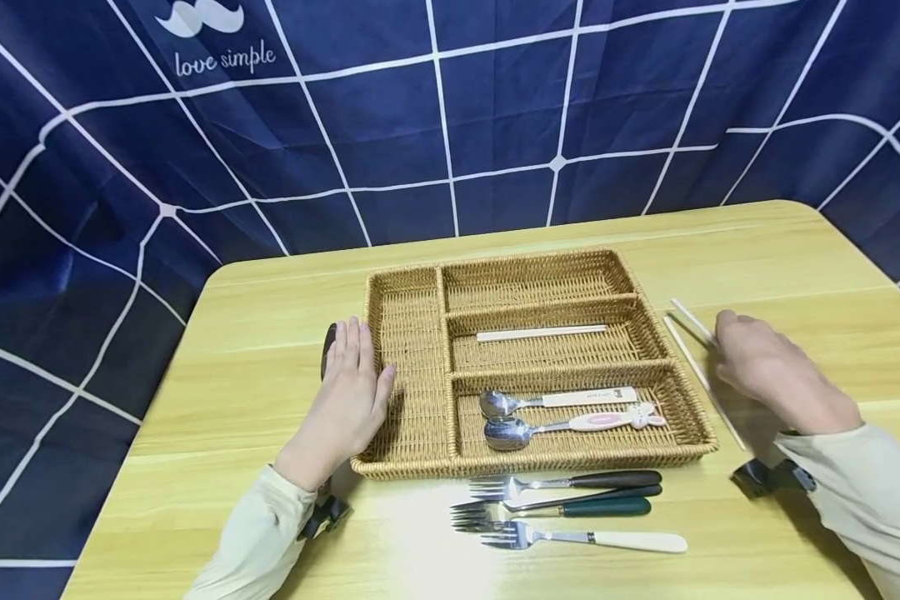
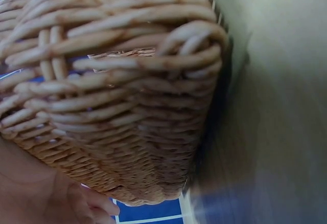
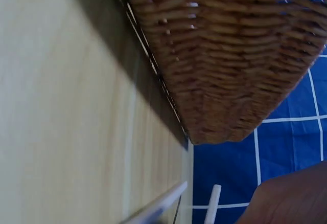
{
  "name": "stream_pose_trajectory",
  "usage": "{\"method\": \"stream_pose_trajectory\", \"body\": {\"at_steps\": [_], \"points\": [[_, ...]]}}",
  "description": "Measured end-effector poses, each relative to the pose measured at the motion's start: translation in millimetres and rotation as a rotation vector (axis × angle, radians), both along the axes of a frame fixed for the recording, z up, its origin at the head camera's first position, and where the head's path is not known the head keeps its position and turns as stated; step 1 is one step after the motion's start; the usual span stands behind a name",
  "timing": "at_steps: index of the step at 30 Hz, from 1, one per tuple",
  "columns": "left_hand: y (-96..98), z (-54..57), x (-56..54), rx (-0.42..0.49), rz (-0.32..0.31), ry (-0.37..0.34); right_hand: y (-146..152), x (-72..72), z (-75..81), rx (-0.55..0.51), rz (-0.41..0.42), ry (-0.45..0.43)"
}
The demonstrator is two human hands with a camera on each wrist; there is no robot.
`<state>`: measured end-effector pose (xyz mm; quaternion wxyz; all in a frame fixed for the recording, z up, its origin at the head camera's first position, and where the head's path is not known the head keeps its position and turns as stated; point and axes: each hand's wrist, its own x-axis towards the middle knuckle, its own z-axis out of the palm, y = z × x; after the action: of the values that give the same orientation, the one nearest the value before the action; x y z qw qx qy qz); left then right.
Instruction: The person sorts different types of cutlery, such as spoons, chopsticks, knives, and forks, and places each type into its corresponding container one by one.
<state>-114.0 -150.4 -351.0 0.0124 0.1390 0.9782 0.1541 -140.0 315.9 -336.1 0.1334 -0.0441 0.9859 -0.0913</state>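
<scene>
A woven cutlery tray [image 1: 444,375] lies on the table, split into several compartments. My left hand [image 1: 345,400] rests along its left rim with straight fingers. At the right side, my right hand [image 1: 765,362] is curled and pinches a white chopstick [image 1: 692,321], whose tip points toward the tray. Another white chopstick [image 1: 701,379] slants beside the tray's right wall, passing near that hand. Inside the middle compartment lie white chopsticks [image 1: 540,333]. The front compartment has a white-handled spoon [image 1: 588,397] and a rabbit-handled spoon [image 1: 607,421]. The right wrist view shows the tray wall [image 3: 219,81] close by.
In front of the tray lie several forks, among them a black-handled fork [image 1: 615,479], a green-handled fork [image 1: 607,507] and a white-handled fork [image 1: 637,542]. A dark object [image 1: 328,346] shows partly behind my left fingers. Blue gridded cloth [image 1: 495,108] hangs behind the wooden table [image 1: 270,308].
</scene>
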Motion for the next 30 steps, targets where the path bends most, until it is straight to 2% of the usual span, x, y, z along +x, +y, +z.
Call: {"method": "stream_pose_trajectory", "body": {"at_steps": [5,11,16,22,30], "points": [[0.5,0.2,0.6,0.010,-0.004,-0.014,-1,5.6,2.8,-0.007,-0.015,0.141],[-0.1,-1.1,0.9,0.006,-0.002,-0.004,-7,9.1,1.9,-0.023,0.015,0.334],[-0.1,-1.4,0.3,0.005,-0.003,0.000,-9,8.9,1.7,-0.022,0.026,0.431],[0.1,-0.9,0.3,0.008,-0.010,0.001,-12,9.1,1.1,-0.025,0.027,0.446],[0.5,-0.3,1.2,0.011,0.000,-0.015,-17,7.1,-0.8,-0.009,0.043,0.418]]}}
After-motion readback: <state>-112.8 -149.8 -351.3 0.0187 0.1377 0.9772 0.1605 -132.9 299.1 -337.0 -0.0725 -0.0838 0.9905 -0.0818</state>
